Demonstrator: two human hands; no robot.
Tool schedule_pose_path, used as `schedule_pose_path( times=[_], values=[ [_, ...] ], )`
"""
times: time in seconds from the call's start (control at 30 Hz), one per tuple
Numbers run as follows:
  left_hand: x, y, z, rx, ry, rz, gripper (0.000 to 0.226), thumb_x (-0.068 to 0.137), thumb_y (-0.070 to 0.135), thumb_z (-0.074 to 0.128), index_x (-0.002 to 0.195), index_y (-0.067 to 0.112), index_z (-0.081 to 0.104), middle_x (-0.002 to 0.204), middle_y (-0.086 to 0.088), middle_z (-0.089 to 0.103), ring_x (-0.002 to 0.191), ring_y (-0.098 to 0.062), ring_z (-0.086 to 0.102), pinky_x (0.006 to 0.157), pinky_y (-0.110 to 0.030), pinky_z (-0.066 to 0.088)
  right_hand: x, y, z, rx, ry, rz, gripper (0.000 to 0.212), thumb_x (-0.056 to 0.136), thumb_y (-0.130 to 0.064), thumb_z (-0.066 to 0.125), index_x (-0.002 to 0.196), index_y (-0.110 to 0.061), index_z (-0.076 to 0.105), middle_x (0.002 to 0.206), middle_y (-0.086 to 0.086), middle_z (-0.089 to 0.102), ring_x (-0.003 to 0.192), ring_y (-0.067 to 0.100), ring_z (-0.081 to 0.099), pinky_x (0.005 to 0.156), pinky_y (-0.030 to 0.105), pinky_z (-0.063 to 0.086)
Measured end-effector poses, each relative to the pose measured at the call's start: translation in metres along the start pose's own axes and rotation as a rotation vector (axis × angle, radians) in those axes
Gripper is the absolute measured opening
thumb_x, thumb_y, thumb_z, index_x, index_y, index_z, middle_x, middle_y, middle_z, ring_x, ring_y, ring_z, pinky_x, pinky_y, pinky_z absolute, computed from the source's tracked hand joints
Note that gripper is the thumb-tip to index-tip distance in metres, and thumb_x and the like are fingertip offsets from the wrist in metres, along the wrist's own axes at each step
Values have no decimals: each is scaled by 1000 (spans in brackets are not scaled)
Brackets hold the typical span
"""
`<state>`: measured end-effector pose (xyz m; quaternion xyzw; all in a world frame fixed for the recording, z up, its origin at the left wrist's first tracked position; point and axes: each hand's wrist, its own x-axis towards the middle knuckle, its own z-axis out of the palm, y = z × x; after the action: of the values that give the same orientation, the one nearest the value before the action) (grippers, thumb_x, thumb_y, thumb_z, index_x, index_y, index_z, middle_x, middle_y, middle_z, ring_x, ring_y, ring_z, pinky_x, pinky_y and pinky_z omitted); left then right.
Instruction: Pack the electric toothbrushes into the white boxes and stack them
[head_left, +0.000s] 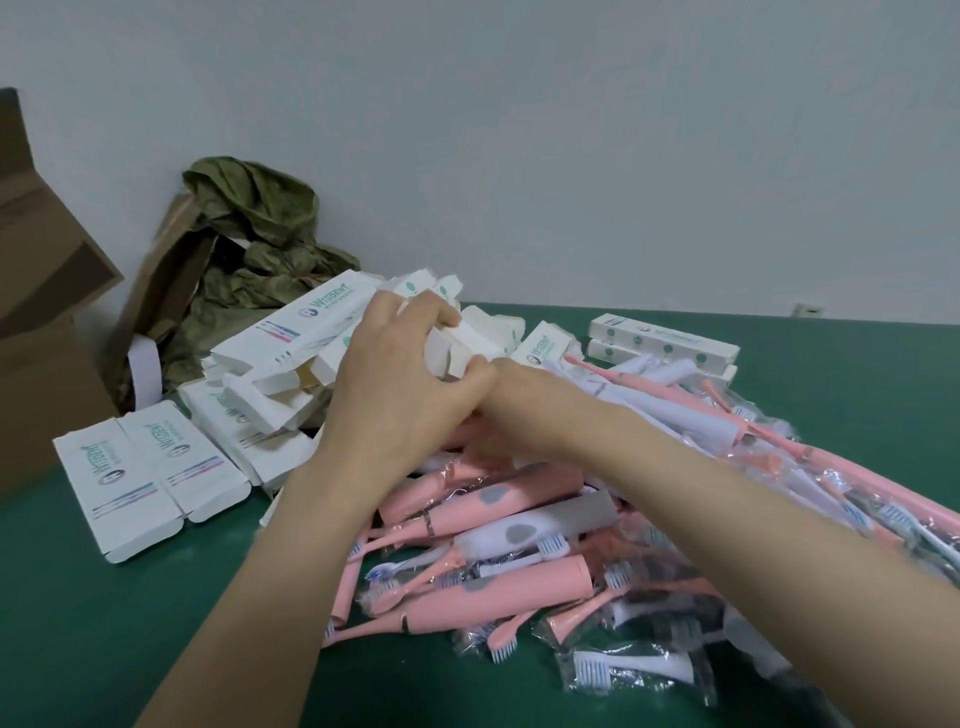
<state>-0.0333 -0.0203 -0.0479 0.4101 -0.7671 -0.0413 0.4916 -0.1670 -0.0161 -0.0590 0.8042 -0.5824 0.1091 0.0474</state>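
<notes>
Risk: the big loose pile of pink and white electric toothbrushes in clear plastic sleeves (519, 519) lies under both forearms. It looks slippery, and a dragged arm could push some off the green table top (130, 623). The heap of flat white cardboard boxes (270, 364), just left of the hands, may topple if knocked. The left hand (400, 379) grips a small half-opened white box (462, 340), and its flap could crease. The right hand (501, 400) is mostly hidden behind the left; its grip cannot be told, possibly on the same box.

Around: brown cardboard cartons (47, 312) far left, a crumpled olive plastic bag (249, 249) beyond-left, closed white boxes in a low stack (660, 338) beyond-right.
</notes>
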Motion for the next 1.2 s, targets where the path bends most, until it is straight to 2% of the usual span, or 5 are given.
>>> schedule_pose_path(
  times=[0.13,0.43,0.6,0.8,1.2],
  values=[
    [-4,-6,5,2,-17,-10,35,67,39,57,100,29,58,95,8,43,85,-7,43,65,-17,30,10,0,6,-90,-8,48,39,86,-18,52,61,-25,24,63,-10,33,60,15,37,46,25,24],
    [-6,-15,8,49,36,-8,43,68,48,53,104,26,55,99,8,42,90,-8,41,73,-21,27,-11,41,-55,-236,-60,67,21,95,-9,44,109,-14,59,99,5,47,93,22,40,87,32,40],
    [-5,-17,9,57,1,-24,40,68,49,51,103,30,52,100,10,43,88,-4,38,71,-19,24,-40,69,-80,247,529,380,21,97,-21,40,86,-8,53,72,3,57,63,19,51,53,20,38],
    [-12,-15,19,111,-179,-17,44,65,54,49,103,33,52,100,10,47,91,-11,46,72,-28,33,-51,61,-69,1410,782,380,21,91,-10,54,107,4,52,47,-16,55,46,1,55,84,28,50],
    [-13,-21,15,60,-64,-8,41,62,56,44,98,38,46,98,13,49,84,0,37,63,-21,29,-33,29,-53,1333,830,498,31,81,-15,62,110,-9,52,82,-5,69,82,15,71,85,35,54]
  ],
)
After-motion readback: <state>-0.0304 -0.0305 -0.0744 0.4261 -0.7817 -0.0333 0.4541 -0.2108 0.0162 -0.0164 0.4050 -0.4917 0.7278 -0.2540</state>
